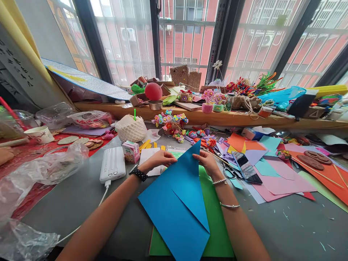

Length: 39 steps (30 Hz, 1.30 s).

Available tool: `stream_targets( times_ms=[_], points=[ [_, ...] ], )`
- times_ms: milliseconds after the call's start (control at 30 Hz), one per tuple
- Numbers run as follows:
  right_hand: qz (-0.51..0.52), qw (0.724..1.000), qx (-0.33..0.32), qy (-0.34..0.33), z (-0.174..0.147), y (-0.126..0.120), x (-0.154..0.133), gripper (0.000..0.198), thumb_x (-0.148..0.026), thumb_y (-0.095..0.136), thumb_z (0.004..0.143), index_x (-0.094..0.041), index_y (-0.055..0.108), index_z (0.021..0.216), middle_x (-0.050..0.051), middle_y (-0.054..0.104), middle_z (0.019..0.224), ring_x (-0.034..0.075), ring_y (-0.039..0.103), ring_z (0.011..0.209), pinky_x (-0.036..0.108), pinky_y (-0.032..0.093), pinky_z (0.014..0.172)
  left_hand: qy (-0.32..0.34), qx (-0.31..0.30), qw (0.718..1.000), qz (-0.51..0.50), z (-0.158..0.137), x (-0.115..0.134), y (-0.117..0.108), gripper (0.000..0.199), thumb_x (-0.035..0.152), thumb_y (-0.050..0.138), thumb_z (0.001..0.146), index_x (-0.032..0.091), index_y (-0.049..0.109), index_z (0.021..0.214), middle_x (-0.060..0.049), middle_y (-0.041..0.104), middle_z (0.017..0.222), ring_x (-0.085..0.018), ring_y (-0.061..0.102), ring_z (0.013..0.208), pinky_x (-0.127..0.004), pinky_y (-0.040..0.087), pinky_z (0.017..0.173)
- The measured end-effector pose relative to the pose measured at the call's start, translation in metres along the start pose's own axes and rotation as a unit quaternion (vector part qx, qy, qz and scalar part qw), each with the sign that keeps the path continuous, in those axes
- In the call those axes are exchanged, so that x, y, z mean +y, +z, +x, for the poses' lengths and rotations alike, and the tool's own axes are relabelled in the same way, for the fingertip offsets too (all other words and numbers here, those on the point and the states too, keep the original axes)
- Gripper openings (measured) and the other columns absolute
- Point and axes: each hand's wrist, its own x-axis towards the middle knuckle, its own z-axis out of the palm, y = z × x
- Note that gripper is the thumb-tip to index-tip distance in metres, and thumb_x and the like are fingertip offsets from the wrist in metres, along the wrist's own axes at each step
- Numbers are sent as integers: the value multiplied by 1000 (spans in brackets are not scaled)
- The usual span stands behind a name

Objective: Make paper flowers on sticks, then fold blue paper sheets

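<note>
A sheet of blue paper (174, 203), partly folded with one flap lying over it, is held up in front of me, its pointed corner at the top. My left hand (160, 160) pinches its upper left edge between thumb and fingers. On the other side, my right hand (208, 162) grips the paper near the pointed top corner. Beneath the blue paper lies a green sheet or mat (214, 206), partly covered. A black watch is on my left wrist, and two bracelets are on my right arm.
Left of me are a white power bank (112, 164) with a cable and a small pink carton (131, 151). Scissors (230, 173), a phone (247, 167) and coloured paper sheets (282, 174) lie at the right. Another person's hand (7, 155) shows at the far left.
</note>
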Motion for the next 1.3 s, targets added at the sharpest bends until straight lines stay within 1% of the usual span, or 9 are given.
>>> stream_targets(
  times_ms=[200, 300, 400, 533, 633, 733, 900, 1033, 1300],
  points=[
    [-16, 1000, -18, 7, -1, 4, 0, 32, -40, 71, 52, -20, 66, 76, -1, 65, 73, 13, 55, 61, 23, 43, 56, -3, -20, 1000, -6, 2, -4, 3, 40, 47, 67, 54, 10, 63, 71, 0, 55, 63, -10, 49, 59, -21, 41, 58],
    [-31, 999, 25, 17, 0, 2, 1, 31, -42, 69, 54, -19, 65, 73, -2, 61, 67, 10, 53, 58, 21, 41, 53, -4, -9, 1000, 0, 3, -5, 2, 40, 47, 67, 54, 10, 63, 70, 0, 55, 62, -10, 49, 58, -21, 40, 57],
    [-47, 996, 67, 26, 1, 1, 2, 31, -43, 69, 51, -17, 62, 66, -3, 57, 59, 9, 50, 53, 21, 41, 52, -18, 4, 1000, -9, 4, -6, 1, 41, 48, 68, 51, 11, 62, 69, 1, 55, 60, -11, 49, 58, -21, 40, 57],
    [-59, 994, 82, 28, 2, 2, 3, 30, -42, 70, 47, -16, 60, 59, -4, 53, 52, 8, 47, 48, 22, 41, 51, -36, -18, 999, -17, 4, -9, 0, 41, 47, 70, 50, 11, 61, 68, 1, 55, 58, -10, 50, 57, -21, 40, 55],
    [-64, 994, 80, 29, 2, 4, 3, 29, -41, 69, 47, -16, 59, 57, -5, 51, 51, 8, 46, 47, 22, 40, 50, -47, -55, 997, -3, 3, -9, 0, 41, 47, 70, 50, 11, 61, 67, 0, 56, 58, -11, 52, 57, -23, 40, 56],
    [-69, 994, 75, 32, 2, 5, 3, 29, -41, 69, 47, -16, 59, 56, -5, 50, 49, 7, 45, 46, 22, 40, 49, -54, -69, 996, 4, 2, -9, -1, 41, 47, 70, 49, 11, 60, 65, 0, 57, 56, -12, 53, 57, -23, 40, 55],
    [-80, 995, 56, 36, 1, 3, 3, 29, -42, 69, 48, -16, 60, 55, -4, 50, 48, 8, 45, 46, 22, 39, 48, -46, -70, 997, -3, 0, -10, -2, 42, 48, 70, 48, 11, 58, 61, 0, 56, 54, -10, 51, 53, -21, 37, 51],
    [-84, 995, 38, 31, 1, 0, 3, 30, -43, 70, 48, -15, 59, 55, -4, 51, 50, 8, 45, 45, 23, 40, 49, -50, -75, 996, -5, 1, -13, -2, 41, 48, 70, 48, 11, 58, 62, 1, 55, 53, -10, 50, 53, -21, 37, 52],
    [-93, 995, 46, 3, 0, 0, 1, 32, -45, 69, 49, -16, 58, 56, -5, 50, 49, 8, 46, 46, 23, 41, 49, -51, -70, 996, -15, 3, -14, -2, 41, 49, 70, 49, 12, 60, 63, 1, 54, 55, -10, 49, 53, -20, 35, 51]
  ],
)
